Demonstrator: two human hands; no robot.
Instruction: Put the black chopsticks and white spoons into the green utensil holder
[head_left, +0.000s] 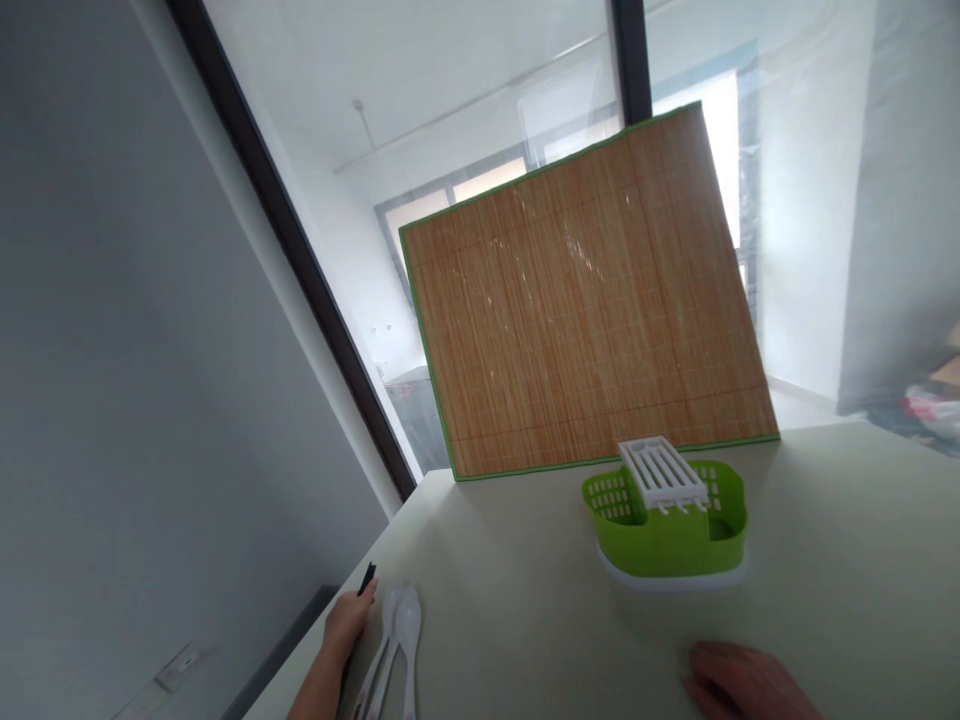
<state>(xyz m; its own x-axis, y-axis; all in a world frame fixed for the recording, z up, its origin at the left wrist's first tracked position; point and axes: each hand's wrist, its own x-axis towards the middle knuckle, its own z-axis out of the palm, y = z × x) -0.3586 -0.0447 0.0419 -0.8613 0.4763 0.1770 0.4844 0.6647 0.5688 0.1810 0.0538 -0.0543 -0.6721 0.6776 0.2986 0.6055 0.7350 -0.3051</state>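
At the table's left edge, my left hand [348,618] is closed around slim black sticks [367,576], whose ends stick out past the fingers. Right beside this hand lie several white long-handled spoons [407,622], bowls pointing away from me and lower handles cut off by the frame. My right hand [739,680] rests low at the bottom right with its fingers curled in, and nothing shows in it. Beyond that hand stands a green basket [660,545] with perforated sides and a white base. A white slatted rack [661,468] with small hooks sits across its top.
Behind the basket, a bamboo mat [585,300] with green edging leans upright on the pale table [510,580] against a glass partition [315,90]. Dark frame posts [634,60] divide the glass. A grey wall [150,300] rises along the left.
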